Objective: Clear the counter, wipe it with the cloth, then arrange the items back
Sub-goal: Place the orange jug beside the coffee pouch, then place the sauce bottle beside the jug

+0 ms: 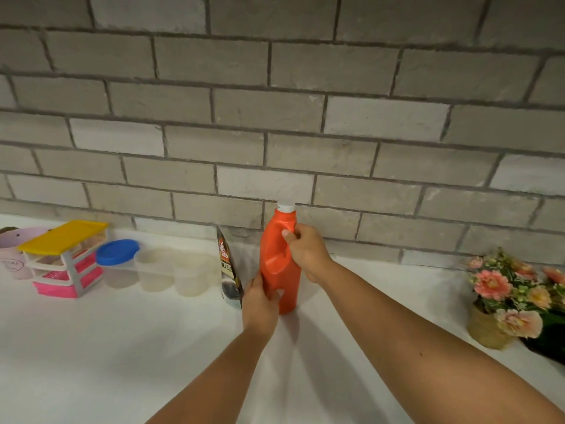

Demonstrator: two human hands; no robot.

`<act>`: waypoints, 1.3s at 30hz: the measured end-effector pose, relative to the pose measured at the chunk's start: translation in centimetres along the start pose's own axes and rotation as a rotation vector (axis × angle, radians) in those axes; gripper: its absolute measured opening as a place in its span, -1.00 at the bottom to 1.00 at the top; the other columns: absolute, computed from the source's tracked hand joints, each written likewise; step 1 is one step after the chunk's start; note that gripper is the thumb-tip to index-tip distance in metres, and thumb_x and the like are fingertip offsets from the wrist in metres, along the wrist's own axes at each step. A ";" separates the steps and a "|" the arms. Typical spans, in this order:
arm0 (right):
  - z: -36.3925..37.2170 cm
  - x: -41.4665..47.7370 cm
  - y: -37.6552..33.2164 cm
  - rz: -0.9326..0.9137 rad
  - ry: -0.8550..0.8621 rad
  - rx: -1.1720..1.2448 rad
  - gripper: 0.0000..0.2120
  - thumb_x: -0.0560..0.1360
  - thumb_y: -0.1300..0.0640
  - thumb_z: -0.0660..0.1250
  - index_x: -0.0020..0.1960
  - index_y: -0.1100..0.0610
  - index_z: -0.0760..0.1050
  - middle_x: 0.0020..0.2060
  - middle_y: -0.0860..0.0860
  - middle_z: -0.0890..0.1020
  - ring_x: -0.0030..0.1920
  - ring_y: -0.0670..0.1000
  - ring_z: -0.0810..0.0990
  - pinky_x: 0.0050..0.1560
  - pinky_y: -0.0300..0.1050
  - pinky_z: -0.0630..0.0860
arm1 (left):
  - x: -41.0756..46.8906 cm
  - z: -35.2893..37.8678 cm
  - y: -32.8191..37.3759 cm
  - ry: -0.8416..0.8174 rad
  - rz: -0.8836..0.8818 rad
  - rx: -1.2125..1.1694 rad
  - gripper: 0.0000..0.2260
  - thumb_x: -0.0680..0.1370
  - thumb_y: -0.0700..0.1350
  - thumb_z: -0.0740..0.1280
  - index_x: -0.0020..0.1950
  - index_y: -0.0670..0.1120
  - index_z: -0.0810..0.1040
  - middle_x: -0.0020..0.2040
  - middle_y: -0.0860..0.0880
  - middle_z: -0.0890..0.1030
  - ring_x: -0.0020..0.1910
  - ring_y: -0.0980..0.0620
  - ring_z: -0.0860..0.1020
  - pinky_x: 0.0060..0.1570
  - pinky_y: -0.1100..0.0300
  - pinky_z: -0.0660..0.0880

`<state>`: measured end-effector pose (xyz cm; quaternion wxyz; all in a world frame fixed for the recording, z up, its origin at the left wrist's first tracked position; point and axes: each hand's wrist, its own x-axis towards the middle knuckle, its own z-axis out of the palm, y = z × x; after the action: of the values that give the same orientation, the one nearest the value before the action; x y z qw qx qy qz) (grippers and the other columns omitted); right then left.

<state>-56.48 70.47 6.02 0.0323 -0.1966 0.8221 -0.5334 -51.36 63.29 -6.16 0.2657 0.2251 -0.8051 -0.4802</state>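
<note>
I am holding the orange bottle upright on the white counter near the brick wall, with my right hand curling round its handle and my left hand gripping its lower body. A pouch is standing just beside it on the left, with clear tubs and a small drawer unit lining up beyond. Pink flowers are sitting well apart to the right.

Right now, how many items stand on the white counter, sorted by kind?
Orange plastic bottle with white cap: 1
Clear plastic tubs, one blue-lidded: 3
Black-and-white foil pouch: 1
Yellow-topped pink drawer organiser: 1
Pale pink pot: 1
Woven basket of pink flowers: 1
Dark object at right edge, cut off: uncounted
Total: 8
</note>
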 end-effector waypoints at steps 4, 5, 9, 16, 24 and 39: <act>0.7 0.8 0.5 -0.014 0.012 -0.027 -0.83 0.58 0.10 0.19 -0.02 0.15 0.51 0.12 0.21 0.50 -0.09 0.13 0.54 0.01 -0.05 0.46 | 0.4 0.7 -0.8 0.010 -0.012 -0.009 -0.57 0.48 -0.13 0.34 0.34 -0.10 0.39 0.11 -0.12 0.56 0.08 -0.12 0.54 0.16 -0.06 0.48; 0.8 0.9 0.6 -0.014 0.015 -0.031 -0.83 0.58 0.10 0.19 -0.02 0.16 0.51 0.12 0.22 0.50 -0.11 0.12 0.52 -0.03 -0.08 0.44 | 0.4 0.7 -0.8 0.010 -0.012 -0.011 -0.57 0.49 -0.13 0.34 0.35 -0.10 0.39 0.13 -0.11 0.55 0.11 -0.12 0.54 0.17 -0.06 0.48; 0.8 0.9 0.7 -0.016 0.019 -0.026 -0.82 0.58 0.13 0.19 0.05 0.19 0.51 0.12 0.21 0.50 -0.01 0.17 0.56 0.02 -0.05 0.47 | 0.3 0.6 -0.2 0.019 -0.026 -0.010 -0.58 0.49 -0.17 0.34 0.34 -0.14 0.40 0.15 -0.14 0.55 0.12 -0.15 0.53 0.17 -0.06 0.46; -1.7 -1.2 0.5 -0.008 -0.031 -0.002 -0.68 0.55 0.09 0.24 0.29 0.11 0.39 0.22 0.10 0.50 0.16 0.09 0.52 0.22 0.02 0.47 | -2.4 0.5 2.2 0.102 -0.170 -0.090 -0.56 0.53 -0.20 0.31 0.38 -0.19 0.29 0.30 -0.23 0.33 0.24 -0.22 0.39 0.24 -0.06 0.37; -8.9 -6.5 1.6 0.041 0.017 0.067 -0.82 0.54 0.13 0.26 0.13 0.12 0.49 -0.22 -0.08 0.47 -0.13 0.01 0.52 -0.13 -0.14 0.49 | -7.2 3.1 6.2 0.111 -0.066 -0.139 -0.72 0.54 -0.27 0.25 0.25 -0.25 0.37 0.22 -0.22 0.39 0.10 -0.23 0.47 0.03 0.03 0.43; -29.3 -14.8 8.0 0.053 0.543 -0.122 -0.88 0.51 0.26 0.27 0.02 0.16 0.53 -0.18 0.01 0.56 -0.15 0.00 0.52 -0.13 -0.20 0.40 | -16.6 14.2 18.3 -0.177 0.167 -0.371 -0.86 0.56 -0.21 0.26 0.09 -0.05 0.40 0.02 -0.01 0.42 -0.22 0.18 0.45 -0.23 0.36 0.34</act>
<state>-52.88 103.91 9.11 -0.1870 -0.0265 0.8362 -0.5148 -49.90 90.88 1.02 0.2699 0.0618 -0.7389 -0.6144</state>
